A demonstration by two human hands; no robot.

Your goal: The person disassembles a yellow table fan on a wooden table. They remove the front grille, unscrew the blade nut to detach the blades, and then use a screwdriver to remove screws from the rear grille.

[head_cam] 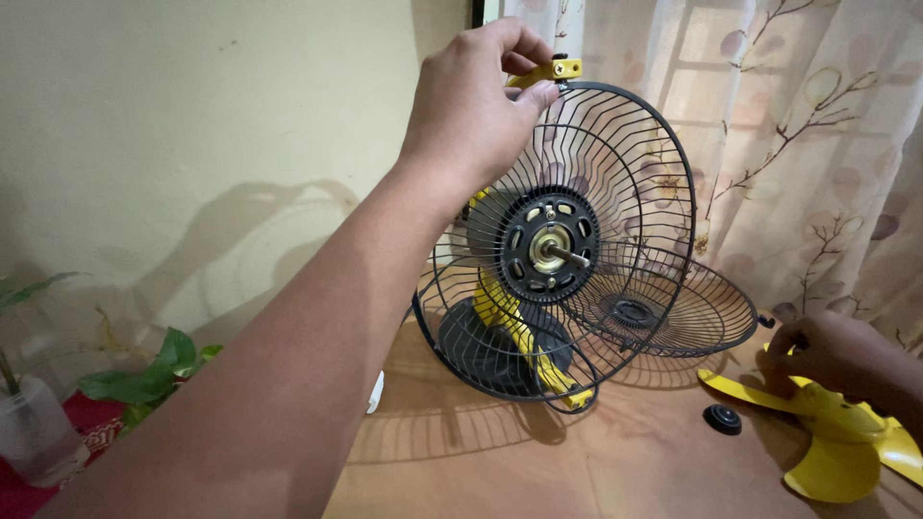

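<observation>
A small fan stands on a wooden table [596, 471], its black wire rear guard [635, 173] upright around the bare motor hub and shaft [550, 250]. My left hand [476, 106] reaches up to the guard's top rim and pinches a yellow clip [550, 70] there. My right hand [817, 351] rests at the right on the yellow fan blade [836, 432], which lies flat on the table. The black front guard [663, 312] lies face up behind the fan, leaning by the rear guard.
A small black round cap [722, 419] lies on the table near the blade. A floral curtain [808, 144] hangs behind. At the left stand a green plant [154, 370] and a clear jar [34, 432] against a cream wall.
</observation>
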